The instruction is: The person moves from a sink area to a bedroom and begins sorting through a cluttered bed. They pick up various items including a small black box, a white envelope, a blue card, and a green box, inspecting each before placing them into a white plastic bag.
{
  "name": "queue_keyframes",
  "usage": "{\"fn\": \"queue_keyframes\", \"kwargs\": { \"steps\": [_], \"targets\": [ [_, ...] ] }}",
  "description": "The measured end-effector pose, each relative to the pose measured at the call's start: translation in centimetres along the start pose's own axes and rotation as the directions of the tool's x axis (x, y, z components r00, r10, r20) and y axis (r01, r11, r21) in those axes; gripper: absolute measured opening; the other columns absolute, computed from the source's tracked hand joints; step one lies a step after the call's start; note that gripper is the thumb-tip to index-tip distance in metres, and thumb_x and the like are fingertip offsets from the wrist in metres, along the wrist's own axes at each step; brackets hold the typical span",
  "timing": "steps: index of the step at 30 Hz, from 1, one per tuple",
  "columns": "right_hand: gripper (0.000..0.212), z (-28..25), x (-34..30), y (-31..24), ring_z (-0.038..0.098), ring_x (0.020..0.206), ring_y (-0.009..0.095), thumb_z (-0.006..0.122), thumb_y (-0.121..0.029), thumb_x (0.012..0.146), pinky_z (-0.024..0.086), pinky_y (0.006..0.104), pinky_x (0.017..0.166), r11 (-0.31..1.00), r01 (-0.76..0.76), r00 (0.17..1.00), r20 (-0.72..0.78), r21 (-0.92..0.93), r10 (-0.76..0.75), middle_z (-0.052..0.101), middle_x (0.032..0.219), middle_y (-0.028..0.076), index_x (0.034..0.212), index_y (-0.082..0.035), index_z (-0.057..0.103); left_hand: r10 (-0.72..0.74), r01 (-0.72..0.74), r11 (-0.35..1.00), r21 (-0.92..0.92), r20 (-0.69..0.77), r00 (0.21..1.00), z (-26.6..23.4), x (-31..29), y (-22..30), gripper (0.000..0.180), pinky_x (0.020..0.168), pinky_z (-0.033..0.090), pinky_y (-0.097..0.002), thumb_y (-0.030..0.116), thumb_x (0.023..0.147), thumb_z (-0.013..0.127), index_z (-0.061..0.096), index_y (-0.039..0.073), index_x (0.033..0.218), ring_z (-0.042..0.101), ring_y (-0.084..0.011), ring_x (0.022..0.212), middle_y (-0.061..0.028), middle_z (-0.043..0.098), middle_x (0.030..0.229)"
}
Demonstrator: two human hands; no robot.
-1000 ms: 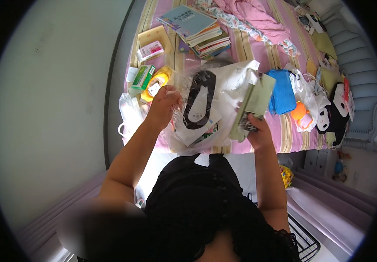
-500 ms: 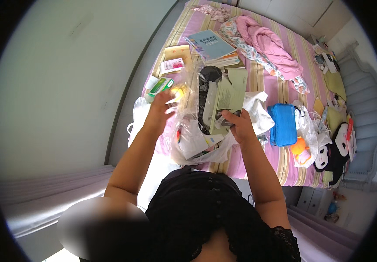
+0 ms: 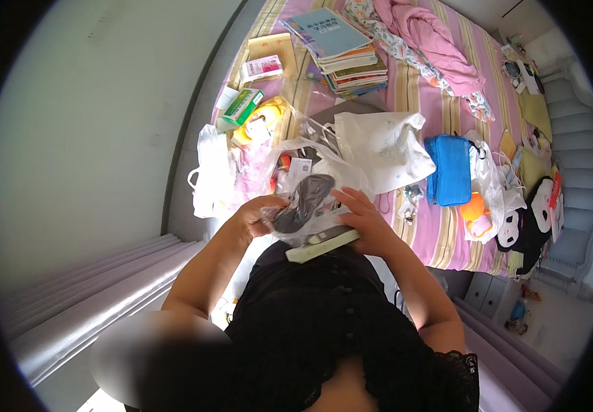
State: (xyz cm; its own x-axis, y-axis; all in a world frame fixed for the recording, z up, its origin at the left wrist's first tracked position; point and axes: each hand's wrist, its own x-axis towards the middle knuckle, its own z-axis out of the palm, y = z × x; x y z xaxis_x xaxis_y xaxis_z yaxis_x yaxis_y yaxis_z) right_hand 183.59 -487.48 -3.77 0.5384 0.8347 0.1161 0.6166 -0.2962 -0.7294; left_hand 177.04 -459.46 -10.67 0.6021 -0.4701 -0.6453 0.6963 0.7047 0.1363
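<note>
Close to my body, a clear plastic bag (image 3: 338, 221) with a dark, glossy item (image 3: 304, 203) in it is between my hands. My left hand (image 3: 258, 215) is closed on the bag's left side, its fingertips partly hidden by the plastic. On the other side, my right hand (image 3: 366, 223) holds a flat pale green cardboard piece (image 3: 322, 246) below the bag, its fingers resting on the plastic. Just beyond lies an opened translucent bag (image 3: 284, 147) with a rainbow-coloured thing (image 3: 282, 165) and a white label (image 3: 300, 169) in it.
A white bag (image 3: 379, 147) and a blue case (image 3: 448, 169) lie to the right on the striped bed. Stacked books (image 3: 341, 48) are farther back. A green box (image 3: 242, 106), a yellow packet (image 3: 262, 122) and a white carrier bag (image 3: 211, 172) are on the left.
Both hands have come nearer my body. My left hand has closed on the clear bag with the dark item. The pale green cardboard has dropped lower, under the bag, in my right hand.
</note>
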Motion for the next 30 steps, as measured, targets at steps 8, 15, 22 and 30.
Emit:
{"fn": "queue_keyframes", "kwargs": {
  "steps": [8, 15, 22, 30],
  "targets": [
    [0.038, 1.5, -5.7, 1.6, 0.041, 0.127, 0.032, 0.075, -0.002, 0.065, 0.035, 0.0376, 0.102, 0.885, -0.369, 0.870, -0.229, 0.285, 0.437, 0.040, 0.141, 0.016, 0.102, -0.004, 0.066, 0.404, -0.286, 0.901, 0.327, -0.388, 0.829, -3.0, 10.1, 0.1, 0.077, 0.094, 0.043, -0.0489, 0.016, 0.078, 0.070, 0.024, 0.007, 0.139, 0.052, -0.0335, 0.113, -0.0177, 0.046, 0.129],
    [0.045, 5.6, -5.0, 3.7, 0.044, 0.123, 0.024, 0.071, -0.005, 0.073, 0.038, 0.0352, 0.099, 0.315, -0.427, 0.542, -0.039, 0.848, 0.839, 0.037, 0.140, 0.017, 0.116, 0.000, 0.059, 0.718, -0.020, -0.183, 0.983, 0.148, 0.680, -4.1, 7.1, -1.6, 0.099, 0.094, 0.040, -0.0490, 0.037, 0.068, 0.080, 0.023, 0.008, 0.143, 0.043, -0.0380, 0.118, -0.0221, 0.043, 0.131],
    [0.033, 9.8, -1.2, 6.0, 0.061, 0.084, 0.019, 0.068, -0.004, 0.079, 0.050, 0.0327, 0.076, -0.130, -0.290, 0.493, 0.264, 0.948, 0.829, 0.064, 0.094, 0.009, 0.109, 0.000, 0.058, 0.874, 0.071, -0.286, 0.956, 0.230, 0.428, -8.3, 2.2, -0.8, 0.075, 0.098, 0.036, -0.0457, 0.030, 0.073, 0.075, 0.039, -0.006, 0.128, 0.046, -0.0411, 0.113, -0.0285, 0.046, 0.124],
    [0.029, -0.5, -1.1, 4.7, 0.061, 0.092, 0.025, 0.059, -0.016, 0.087, 0.050, 0.0453, 0.083, -0.141, -0.012, 0.494, 0.128, 0.990, 0.860, 0.062, 0.098, 0.009, 0.113, -0.003, 0.056, 0.371, -0.169, 0.616, 0.770, -0.095, 0.924, 0.1, -1.3, 10.5, 0.024, 0.068, 0.051, -0.0311, 0.017, 0.085, 0.061, 0.063, -0.004, 0.097, 0.065, -0.0201, 0.068, -0.0125, 0.067, 0.077]
  ]
}}
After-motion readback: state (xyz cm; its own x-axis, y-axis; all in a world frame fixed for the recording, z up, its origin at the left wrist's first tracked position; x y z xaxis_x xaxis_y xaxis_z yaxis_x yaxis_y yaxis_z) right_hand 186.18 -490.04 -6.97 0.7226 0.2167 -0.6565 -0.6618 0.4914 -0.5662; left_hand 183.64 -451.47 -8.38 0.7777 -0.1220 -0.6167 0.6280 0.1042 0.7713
